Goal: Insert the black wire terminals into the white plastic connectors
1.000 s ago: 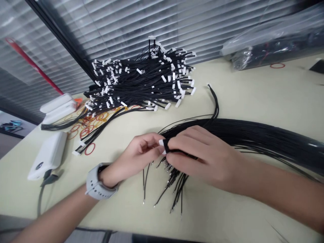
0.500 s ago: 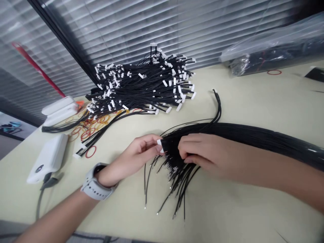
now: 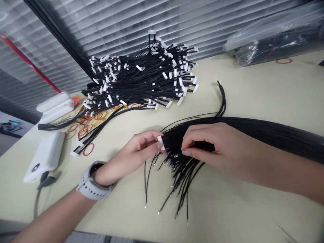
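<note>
Between the thumb and fingers of my left hand (image 3: 143, 148) is a small white connector (image 3: 161, 142), with black wire running from its right side. My right hand (image 3: 207, 140) is over the long bundle of black wires (image 3: 268, 130), thumb and forefinger tips pinched together. Whether a single wire sits in that pinch is too small to make out. Loose wire ends with shiny metal terminals (image 3: 174, 165) fan out below and between both hands. One short cluster of wires (image 3: 222, 98) sticks up behind the bundle.
A heap of black cables with white connectors (image 3: 141, 81) lies at the back by the blinds. Rubber bands (image 3: 86, 130) are scattered left of it. White devices (image 3: 45, 157) stand at the left, one with a cord. A plastic-wrapped bundle (image 3: 275, 42) lies back right.
The camera view has shifted slightly. My right hand's fingers have lifted into a more arched pinch, close to the wire ends. My left hand keeps its hold on the connector.
</note>
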Demonstrator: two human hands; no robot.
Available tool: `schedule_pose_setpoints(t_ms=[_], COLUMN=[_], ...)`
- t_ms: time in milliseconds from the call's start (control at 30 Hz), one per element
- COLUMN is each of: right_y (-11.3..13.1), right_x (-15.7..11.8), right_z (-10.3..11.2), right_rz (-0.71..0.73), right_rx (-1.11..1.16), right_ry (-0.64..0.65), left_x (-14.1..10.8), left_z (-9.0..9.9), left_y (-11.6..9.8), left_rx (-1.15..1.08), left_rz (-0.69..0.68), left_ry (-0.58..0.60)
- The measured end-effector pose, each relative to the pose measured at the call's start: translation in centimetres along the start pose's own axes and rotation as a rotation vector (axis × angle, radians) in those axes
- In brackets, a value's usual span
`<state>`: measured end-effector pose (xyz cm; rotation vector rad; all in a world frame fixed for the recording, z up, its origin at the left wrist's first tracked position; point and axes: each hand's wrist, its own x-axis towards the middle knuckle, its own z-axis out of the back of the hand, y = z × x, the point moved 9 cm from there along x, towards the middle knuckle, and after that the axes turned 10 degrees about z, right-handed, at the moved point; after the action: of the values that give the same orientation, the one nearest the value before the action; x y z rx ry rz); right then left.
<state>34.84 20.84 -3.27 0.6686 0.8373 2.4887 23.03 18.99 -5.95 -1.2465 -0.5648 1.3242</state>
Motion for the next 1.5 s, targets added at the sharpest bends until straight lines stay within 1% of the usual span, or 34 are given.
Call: schedule_pose_setpoints(t_ms=[133, 233, 400, 600, 867, 1100, 1267, 1500], right_y=[-0.1, 0.0, -0.2, 0.2, -0.2, 0.0, 0.2, 0.8], right_x=[-0.1, -0.2, -0.3, -0.2, -0.5, -0.2, -0.3, -0.3], right_z=[0.9, 1.0, 0.6, 0.7, 0.6, 0.8, 1.2, 1.3], right_rz=[-0.032, -0.032, -0.080, -0.041, -0.079, -0.055, -0.034, 0.061], right_rx=[-0.043, -0.058, -0.005, -0.020, -0.036, -0.111, -0.219, -0.349], right_ry=[-0.124, -0.169, -0.155, -0.183, -0.178, -0.201, -0.254, -0.256], left_x=[0.0, 0.0, 0.0, -0.1, -0.1, -0.1, -0.1, -0.1], left_z=[-0.1, -0.2, -0.2, -0.2, -0.3, -0.2, -0.4, -0.6], left_y=[0.1, 0.1, -0.1, 0.0, -0.2, 0.1, 0.1, -0.1], left_rx=[-0.011, -0.014, -0.028, -0.019, -0.020, -0.031, -0.046, -0.030], left_rz=[0.012, 0.022, 0.002, 0.009, 0.017, 0.033, 0.034, 0.020], left_ry=[0.007, -0.002, 0.011, 0.006, -0.003, -0.005, 0.006, 0.024])
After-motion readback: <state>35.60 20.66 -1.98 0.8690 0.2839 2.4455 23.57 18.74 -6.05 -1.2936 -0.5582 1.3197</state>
